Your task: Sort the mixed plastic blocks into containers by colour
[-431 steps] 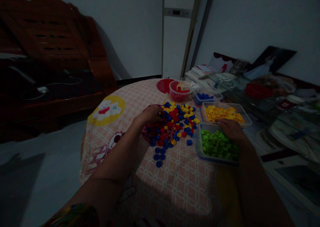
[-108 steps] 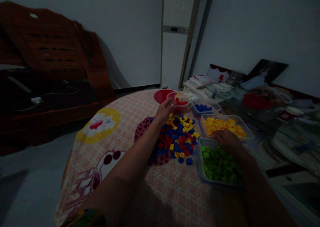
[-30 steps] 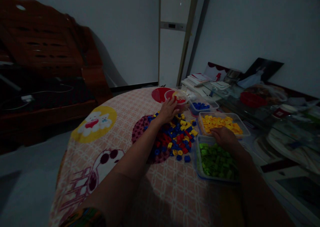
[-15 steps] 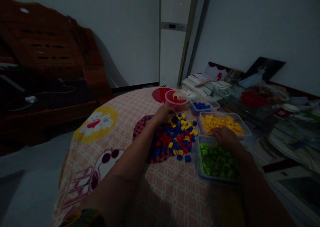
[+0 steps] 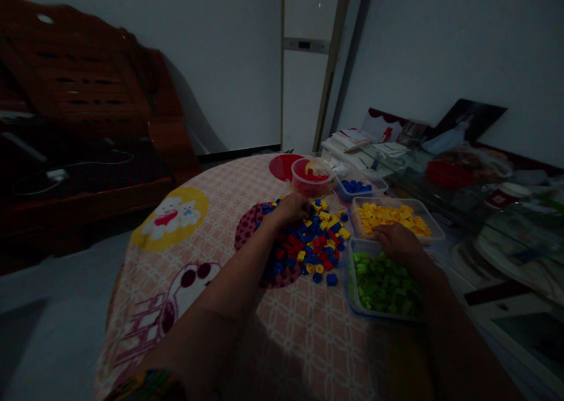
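Note:
My left hand (image 5: pixel 294 208) is at the far side of a pile of red, blue and yellow building blocks (image 5: pixel 317 245) on the tablecloth. Its fingers curl down at the blocks, and what they hold, if anything, is hidden. My right hand (image 5: pixel 399 242) rests over the near rim of a clear box of yellow blocks (image 5: pixel 390 219), its fingertips bent together at that edge; I cannot make out anything in them. Below that hand stands a box of green blocks (image 5: pixel 383 286). Behind the pile are a round tub with red pieces (image 5: pixel 311 177) and a box of blue blocks (image 5: pixel 356 187).
The round table wears a pink patterned tablecloth (image 5: pixel 207 221). To the right, a glass-topped table (image 5: pixel 409 169) carries papers, a red bowl (image 5: pixel 449 174) and a cup (image 5: pixel 506 195). A wooden bench (image 5: pixel 88 101) stands at the left, a tall white air conditioner (image 5: pixel 304 89) behind.
My left hand has moved slightly nearer and down onto the far part of the pile, away from the round tub. My right hand has hardly moved.

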`<action>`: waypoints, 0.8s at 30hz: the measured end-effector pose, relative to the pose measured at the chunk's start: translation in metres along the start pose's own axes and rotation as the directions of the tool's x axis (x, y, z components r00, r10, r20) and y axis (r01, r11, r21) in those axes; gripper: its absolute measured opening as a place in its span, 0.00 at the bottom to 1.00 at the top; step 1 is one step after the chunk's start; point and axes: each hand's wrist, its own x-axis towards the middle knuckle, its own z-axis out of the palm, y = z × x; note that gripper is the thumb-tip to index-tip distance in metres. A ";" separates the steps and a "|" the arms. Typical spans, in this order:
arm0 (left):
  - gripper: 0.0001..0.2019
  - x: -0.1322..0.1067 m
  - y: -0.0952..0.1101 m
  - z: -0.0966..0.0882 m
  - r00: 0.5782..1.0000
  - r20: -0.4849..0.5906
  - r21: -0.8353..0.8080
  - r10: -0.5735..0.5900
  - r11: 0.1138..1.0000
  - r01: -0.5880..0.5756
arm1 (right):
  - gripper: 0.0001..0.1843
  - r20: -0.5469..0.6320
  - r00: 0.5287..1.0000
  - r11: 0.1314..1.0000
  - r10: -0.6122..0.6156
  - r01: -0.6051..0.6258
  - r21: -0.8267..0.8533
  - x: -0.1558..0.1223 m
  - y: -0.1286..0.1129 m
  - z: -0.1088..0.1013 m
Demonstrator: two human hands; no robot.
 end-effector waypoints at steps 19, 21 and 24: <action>0.12 -0.002 -0.015 -0.012 0.998 -0.067 -0.193 0.000 0.981 -0.013 | 0.23 -0.018 0.999 1.000 -0.027 0.027 0.012 0.000 0.002 0.005; 0.11 -0.002 -0.016 -0.012 0.996 -0.088 -0.189 -0.006 0.982 -0.011 | 0.22 -0.033 0.999 1.000 -0.024 0.025 0.015 0.000 0.003 0.007; 0.09 -0.001 -0.014 -0.008 0.999 -0.031 -0.181 0.019 0.983 -0.024 | 0.23 -0.029 0.999 1.000 -0.014 0.014 0.009 0.000 0.004 0.008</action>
